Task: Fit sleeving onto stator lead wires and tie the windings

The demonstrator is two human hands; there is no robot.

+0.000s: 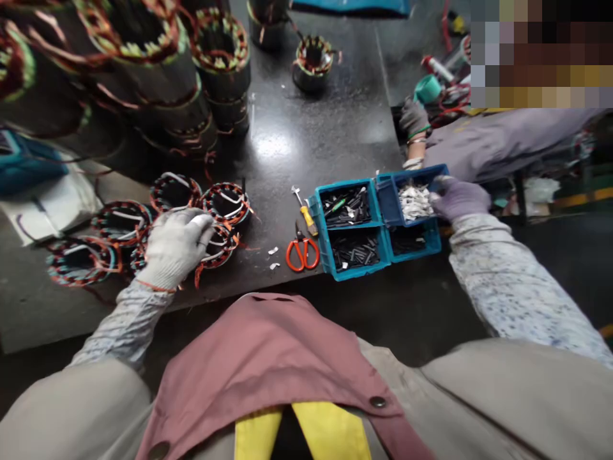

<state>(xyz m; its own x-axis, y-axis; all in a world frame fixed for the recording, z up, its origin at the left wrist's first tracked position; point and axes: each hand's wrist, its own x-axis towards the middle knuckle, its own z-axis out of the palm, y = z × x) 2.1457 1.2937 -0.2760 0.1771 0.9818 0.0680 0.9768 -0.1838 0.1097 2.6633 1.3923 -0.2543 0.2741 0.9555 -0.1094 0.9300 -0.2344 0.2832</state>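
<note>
My left hand (175,246), in a white knit glove, rests over a group of small wound stators at the table's front left. Its curled fingers close on the rim of one wound stator (223,248) with red and white leads. Another stator (225,203) stands just behind it. My right hand (462,199), in a purple glove, grips the right edge of a small dark blue bin (389,201) holding white pieces (416,201). This bin sits on a blue divided tray (328,259); its fingertips are partly hidden.
Orange-handled scissors (302,253) and a yellow-handled screwdriver (306,214) lie left of the tray. Black sleeves (357,248) fill its compartments. Tall stacked stators (223,70) crowd the back left. A lone stator (313,64) stands farther back. A co-worker's gloved hand (416,121) is at the right.
</note>
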